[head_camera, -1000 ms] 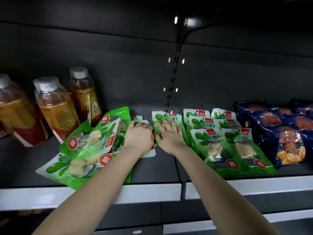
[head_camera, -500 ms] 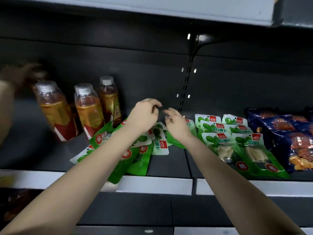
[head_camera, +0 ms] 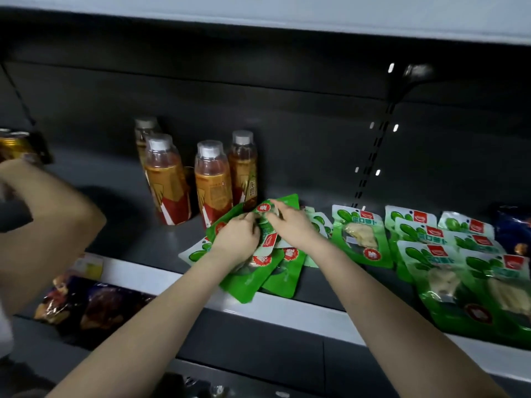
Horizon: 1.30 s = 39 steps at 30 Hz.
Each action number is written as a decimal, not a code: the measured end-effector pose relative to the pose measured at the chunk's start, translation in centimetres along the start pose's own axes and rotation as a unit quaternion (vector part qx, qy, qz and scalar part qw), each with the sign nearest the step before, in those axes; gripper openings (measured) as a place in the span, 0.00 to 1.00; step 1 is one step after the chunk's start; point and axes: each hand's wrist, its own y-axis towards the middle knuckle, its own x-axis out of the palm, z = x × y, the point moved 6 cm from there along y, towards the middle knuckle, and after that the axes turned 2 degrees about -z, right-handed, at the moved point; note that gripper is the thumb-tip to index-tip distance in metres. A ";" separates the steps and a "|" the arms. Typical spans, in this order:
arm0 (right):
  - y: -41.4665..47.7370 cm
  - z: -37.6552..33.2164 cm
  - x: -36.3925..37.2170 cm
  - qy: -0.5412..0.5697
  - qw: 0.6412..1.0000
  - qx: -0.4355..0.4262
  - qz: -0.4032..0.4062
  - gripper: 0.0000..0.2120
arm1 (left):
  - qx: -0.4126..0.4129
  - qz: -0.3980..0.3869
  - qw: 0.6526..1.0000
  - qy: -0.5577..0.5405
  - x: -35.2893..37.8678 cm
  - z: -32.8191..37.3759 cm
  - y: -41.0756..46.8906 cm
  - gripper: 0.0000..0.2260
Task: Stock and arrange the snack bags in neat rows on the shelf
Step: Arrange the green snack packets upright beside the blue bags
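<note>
I see both hands at the loose heap of green plastic snack bags (head_camera: 258,280). The heap lies on the dark grey metal shelf (head_camera: 129,219), just in front of the bottles, and some of its bags hang over the white front edge. The left hand (head_camera: 234,242) has its fingers curled and pinches the topmost green bag (head_camera: 263,208) near the round red sticker. The right hand (head_camera: 293,225) holds the same bag from the other side, with the fingers bent around its edge. I cannot tell whether this bag is lifted off the heap or only touched.

To the right of the heap, the neat rows of green bags (head_camera: 362,242) lie flat, each one overlapping the next. Beyond them at the far right there are dark blue snack bags (head_camera: 514,228). Four clear plastic bottles of amber drink (head_camera: 212,182) with pale caps stand upright behind the heap. At the left, another person's arm (head_camera: 48,225) is blurred, near a gold can (head_camera: 14,145). Dark snack packets (head_camera: 94,305) lie on the shelf below.
</note>
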 end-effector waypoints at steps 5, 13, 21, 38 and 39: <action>-0.6 0.4 0.1 -0.008 0.999 -0.023 0.039 0.20 | 0.003 0.019 1.000 0.003 0.1 0.2 -0.1 0.15; -1.2 3.3 -1.9 0.215 0.964 0.028 0.153 0.16 | 0.097 0.124 0.987 -0.016 -1.4 1.1 -0.7 0.17; -2.9 6.5 -7.6 0.241 0.957 0.039 0.154 0.17 | 0.092 0.175 0.980 -0.025 -2.7 4.8 0.3 0.22; -8.9 11.8 -10.2 -0.025 0.990 0.077 0.119 0.33 | 0.011 -0.089 0.923 -0.375 6.2 13.2 2.7 0.07; -9.2 12.4 -9.6 -0.039 0.990 0.079 0.106 0.31 | 0.015 -0.095 0.918 -0.384 6.7 13.6 2.8 0.07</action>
